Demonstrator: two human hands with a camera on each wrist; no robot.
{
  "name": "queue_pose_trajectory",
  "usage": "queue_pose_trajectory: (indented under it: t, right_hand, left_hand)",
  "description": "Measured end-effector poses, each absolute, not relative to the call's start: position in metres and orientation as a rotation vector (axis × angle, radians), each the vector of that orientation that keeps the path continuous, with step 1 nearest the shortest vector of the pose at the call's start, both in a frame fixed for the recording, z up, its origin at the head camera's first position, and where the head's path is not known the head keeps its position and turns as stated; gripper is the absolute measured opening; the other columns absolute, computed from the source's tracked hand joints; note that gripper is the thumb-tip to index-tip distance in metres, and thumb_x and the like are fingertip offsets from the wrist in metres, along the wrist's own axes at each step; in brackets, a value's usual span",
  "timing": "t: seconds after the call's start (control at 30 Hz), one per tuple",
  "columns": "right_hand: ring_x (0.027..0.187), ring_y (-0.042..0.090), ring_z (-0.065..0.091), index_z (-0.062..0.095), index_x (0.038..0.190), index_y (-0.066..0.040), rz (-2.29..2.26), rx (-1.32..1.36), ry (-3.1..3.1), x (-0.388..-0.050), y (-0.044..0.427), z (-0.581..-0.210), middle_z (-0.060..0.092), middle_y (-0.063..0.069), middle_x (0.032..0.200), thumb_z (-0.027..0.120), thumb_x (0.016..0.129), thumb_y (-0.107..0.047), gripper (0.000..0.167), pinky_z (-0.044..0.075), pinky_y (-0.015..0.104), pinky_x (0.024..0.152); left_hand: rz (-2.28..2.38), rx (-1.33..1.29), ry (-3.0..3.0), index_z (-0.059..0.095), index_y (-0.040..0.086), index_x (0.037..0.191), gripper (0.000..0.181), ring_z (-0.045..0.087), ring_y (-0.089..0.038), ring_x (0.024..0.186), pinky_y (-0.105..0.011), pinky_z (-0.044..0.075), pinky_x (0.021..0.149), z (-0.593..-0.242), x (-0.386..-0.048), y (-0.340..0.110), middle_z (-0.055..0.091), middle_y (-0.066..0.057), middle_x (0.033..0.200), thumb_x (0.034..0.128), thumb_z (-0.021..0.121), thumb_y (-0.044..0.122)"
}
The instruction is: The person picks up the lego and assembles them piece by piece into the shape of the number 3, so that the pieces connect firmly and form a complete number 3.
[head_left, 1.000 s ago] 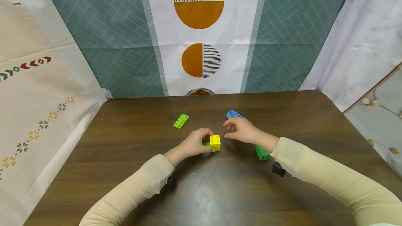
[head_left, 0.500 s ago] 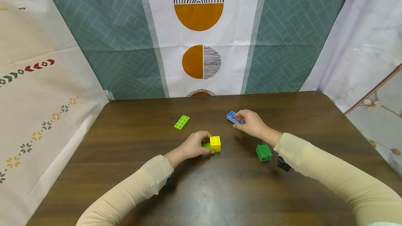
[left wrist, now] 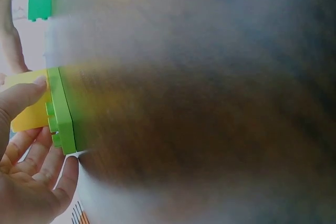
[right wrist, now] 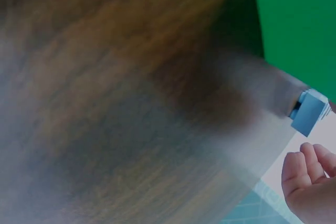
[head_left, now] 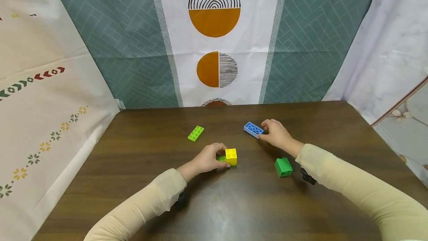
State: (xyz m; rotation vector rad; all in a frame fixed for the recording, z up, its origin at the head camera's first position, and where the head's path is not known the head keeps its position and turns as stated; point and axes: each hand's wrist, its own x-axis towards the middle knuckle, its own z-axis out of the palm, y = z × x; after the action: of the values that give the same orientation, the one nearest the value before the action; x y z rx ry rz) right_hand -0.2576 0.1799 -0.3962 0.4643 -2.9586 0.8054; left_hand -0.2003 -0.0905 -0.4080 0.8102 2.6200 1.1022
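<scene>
My left hand (head_left: 211, 157) holds a yellow toy building brick (head_left: 231, 157) from its left side. In the left wrist view the thumb lies along the yellow brick, which is fixed on a flat lime-green brick (left wrist: 62, 114) standing on the table. My right hand (head_left: 277, 134) is at the right end of a blue brick (head_left: 253, 129), its thumb tip close to or touching the near corner. The blue brick lies with its hollow underside up. In the right wrist view, loosely curled fingers (right wrist: 296, 174) stay apart from it; the thumb is mostly hidden.
Another flat lime-green brick (head_left: 195, 133) lies studs up, back left of the left hand. A dark green brick (head_left: 284, 167) rests on its side below the right wrist. The brown wooden table (head_left: 214, 203) meets patterned cloth at its back and sides.
My right hand has reached back and right to the blue brick, uncovering the dark green brick. Over the last half second it has shifted toward the blue brick's right end. The left hand keeps its hold.
</scene>
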Motion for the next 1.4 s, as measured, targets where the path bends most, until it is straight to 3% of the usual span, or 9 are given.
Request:
queue_pose_trajectory:
  t: [0.3, 0.43, 0.87, 1.17, 1.4]
  right_hand:
    - [0.089, 0.030, 0.053, 0.056, 0.117, 0.011, 0.776, 0.451, -3.042, -0.263, 0.177, -0.404, 0.059, 0.021, 0.101, 0.074, 0.081, -0.028, 0.056, 0.048, 0.044, 0.081]
    - [0.092, 0.031, 0.054, 0.055, 0.118, 0.012, 0.776, 0.462, -3.056, -0.264, 0.177, -0.408, 0.060, 0.025, 0.108, 0.074, 0.082, -0.027, 0.056, 0.048, 0.045, 0.083]
    - [0.100, 0.037, 0.057, 0.060, 0.113, 0.013, 0.783, 0.471, -3.024, -0.267, 0.177, -0.409, 0.062, 0.027, 0.109, 0.064, 0.089, -0.025, 0.046, 0.046, 0.050, 0.089]
    - [0.085, 0.028, 0.055, 0.059, 0.114, 0.007, 0.832, 0.450, -3.041, -0.269, 0.174, -0.406, 0.064, 0.023, 0.108, 0.069, 0.086, -0.024, 0.043, 0.048, 0.045, 0.082]
    - [0.095, 0.033, 0.056, 0.057, 0.114, 0.009, 0.901, 0.449, -3.004, -0.268, 0.174, -0.409, 0.061, 0.025, 0.110, 0.075, 0.081, -0.017, 0.046, 0.046, 0.048, 0.089]
  left_hand:
    - [1.100, 0.802, 2.617, 0.062, 0.000, 0.107, 0.037, 0.060, -0.020, 0.093, -0.034, 0.051, 0.084, -0.406, -0.199, -0.091, 0.063, -0.010, 0.102, 0.0759, 0.079, 0.012]
    - [1.097, 0.808, 2.619, 0.062, 0.000, 0.107, 0.038, 0.060, -0.020, 0.092, -0.034, 0.051, 0.084, -0.407, -0.200, -0.090, 0.063, -0.011, 0.102, 0.0756, 0.080, 0.012]
    - [1.107, 0.813, 2.602, 0.062, 0.001, 0.107, 0.037, 0.061, -0.021, 0.094, -0.036, 0.051, 0.086, -0.407, -0.201, -0.090, 0.062, -0.010, 0.103, 0.0766, 0.079, 0.012]
    - [1.097, 0.821, 2.616, 0.062, 0.001, 0.106, 0.035, 0.061, -0.020, 0.093, -0.033, 0.051, 0.085, -0.410, -0.202, -0.091, 0.063, -0.009, 0.101, 0.0766, 0.079, 0.011]
    - [1.093, 0.812, 2.617, 0.062, 0.001, 0.108, 0.037, 0.061, -0.020, 0.094, -0.034, 0.051, 0.085, -0.409, -0.201, -0.091, 0.063, -0.010, 0.102, 0.0769, 0.079, 0.012]
